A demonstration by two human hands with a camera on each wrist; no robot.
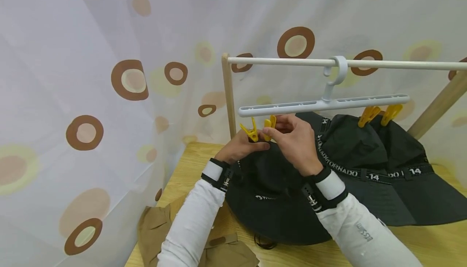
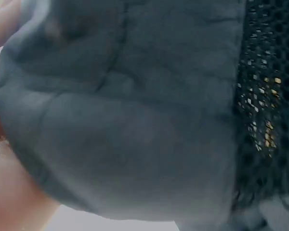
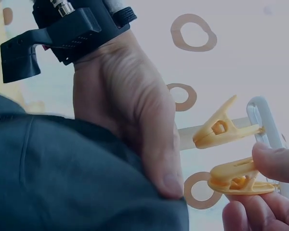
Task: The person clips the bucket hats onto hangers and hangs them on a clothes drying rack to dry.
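My left hand (image 1: 238,147) grips the crown of a black bucket hat (image 1: 277,177), thumb lying along the fabric in the right wrist view. Its mesh part (image 2: 267,106) shows in the left wrist view. Just above the crown, my right hand (image 1: 297,143) pinches a yellow clothespin (image 3: 241,177) between thumb and fingers. Beside it, another yellow clothespin (image 1: 250,130) hangs from the white hanger (image 1: 292,108), gripping nothing. At the hanger's right end, two yellow clothespins (image 1: 369,116) hold up black hat fabric (image 1: 365,149) with a lettered band.
The hanger hooks over a white rod (image 1: 277,61) on a wooden frame (image 1: 229,96). A brown cloth item (image 1: 157,226) lies on the wooden table (image 1: 197,153) under my left forearm. A patterned curtain (image 1: 153,27) stands behind and to the left.
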